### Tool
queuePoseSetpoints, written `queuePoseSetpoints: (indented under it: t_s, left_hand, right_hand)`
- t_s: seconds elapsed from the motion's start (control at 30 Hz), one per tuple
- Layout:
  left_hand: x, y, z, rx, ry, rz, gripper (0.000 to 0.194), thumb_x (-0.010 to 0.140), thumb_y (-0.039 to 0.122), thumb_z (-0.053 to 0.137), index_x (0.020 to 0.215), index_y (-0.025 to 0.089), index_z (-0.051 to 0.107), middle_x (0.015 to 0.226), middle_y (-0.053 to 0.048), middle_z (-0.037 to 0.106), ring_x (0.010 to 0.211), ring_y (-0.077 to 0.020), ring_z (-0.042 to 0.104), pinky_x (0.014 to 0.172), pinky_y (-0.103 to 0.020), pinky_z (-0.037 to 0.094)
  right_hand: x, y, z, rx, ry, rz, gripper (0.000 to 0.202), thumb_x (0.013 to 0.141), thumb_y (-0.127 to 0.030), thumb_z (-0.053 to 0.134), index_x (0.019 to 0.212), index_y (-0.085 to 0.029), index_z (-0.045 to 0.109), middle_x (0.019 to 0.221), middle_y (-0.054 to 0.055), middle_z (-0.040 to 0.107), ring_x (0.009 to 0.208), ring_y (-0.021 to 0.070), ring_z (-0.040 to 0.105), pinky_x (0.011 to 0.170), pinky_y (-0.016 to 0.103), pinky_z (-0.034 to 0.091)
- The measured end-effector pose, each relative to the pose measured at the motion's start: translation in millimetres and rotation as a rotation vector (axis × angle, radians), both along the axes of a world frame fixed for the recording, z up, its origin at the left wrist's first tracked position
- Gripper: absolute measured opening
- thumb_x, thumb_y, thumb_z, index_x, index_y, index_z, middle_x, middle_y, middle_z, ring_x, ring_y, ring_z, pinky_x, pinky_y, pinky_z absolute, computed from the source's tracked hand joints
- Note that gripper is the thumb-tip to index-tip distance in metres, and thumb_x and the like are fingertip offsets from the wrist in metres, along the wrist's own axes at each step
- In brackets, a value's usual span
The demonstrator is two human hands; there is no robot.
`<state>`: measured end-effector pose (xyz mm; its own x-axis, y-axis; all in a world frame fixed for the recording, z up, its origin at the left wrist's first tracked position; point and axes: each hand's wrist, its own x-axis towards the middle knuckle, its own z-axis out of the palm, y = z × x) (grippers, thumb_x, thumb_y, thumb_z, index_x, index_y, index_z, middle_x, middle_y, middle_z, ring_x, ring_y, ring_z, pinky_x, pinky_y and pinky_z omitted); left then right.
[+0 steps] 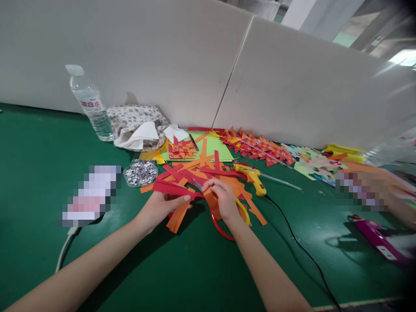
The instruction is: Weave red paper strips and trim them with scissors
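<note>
My left hand point(159, 208) pinches red and orange paper strips point(170, 189), some of which hang below its fingers. Close beside it, my right hand point(222, 197) is closed on scissors point(221, 229) with red and yellow handles, and an orange strip point(212, 201) lies along its fingers. The scissor tips point toward the left hand's strips. Loose red and orange strips point(255, 210) are heaped beneath and behind both hands. A yellow glue gun point(256, 177) lies just right of the heap. Woven paper fish point(178, 150) rest behind on a green sheet point(211, 149).
At the left are a phone point(92, 195) with a cable, a bag of googly eyes point(141, 173), a water bottle point(92, 104) and a patterned cloth pouch point(136, 123). Another person's hand point(367, 186) and a purple power strip point(378, 240) are at the right.
</note>
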<state>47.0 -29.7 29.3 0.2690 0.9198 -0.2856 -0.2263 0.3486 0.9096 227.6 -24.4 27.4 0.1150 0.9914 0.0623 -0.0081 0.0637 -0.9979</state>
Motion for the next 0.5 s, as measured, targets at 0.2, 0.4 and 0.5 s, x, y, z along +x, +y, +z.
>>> queuePoseSetpoints:
  t_s: [0.2,0.4,0.5]
  left_hand:
    - [-2,2,-4.1,0.001,0.012,-0.015,0.029,0.062,0.030,0.082,0.087,0.016,0.072,0.083,-0.009,0.075,0.071,-0.0214,0.070,0.062,-0.028,0.055]
    - [-3,2,-2.6,0.019,-0.032,-0.052,0.030,0.065,0.033,0.080,0.089,0.016,0.072,0.082,-0.009,0.075,0.069,-0.0199,0.070,0.065,-0.028,0.055]
    - [-4,3,-4.8,0.033,0.002,-0.052,0.027,0.067,0.034,0.078,0.085,0.015,0.071,0.076,-0.008,0.074,0.067,-0.0187,0.070,0.060,-0.024,0.053]
  right_hand:
    - [-6,-2,-0.9,-0.010,-0.149,0.095,0.016,0.074,-0.027,0.056,0.074,-0.020,0.071,0.079,0.003,0.071,0.078,0.0193,0.065,0.072,0.031,0.050]
    - [-8,-11,-0.7,0.224,-0.352,0.099,0.018,0.076,-0.028,0.068,0.092,-0.022,0.067,0.090,0.004,0.071,0.081,0.0178,0.067,0.069,0.029,0.053]
    - [-9,-15,-0.4,0.323,-0.397,0.184,0.023,0.077,-0.025,0.067,0.100,-0.022,0.065,0.100,0.006,0.070,0.093,0.0199,0.067,0.079,0.033,0.055]
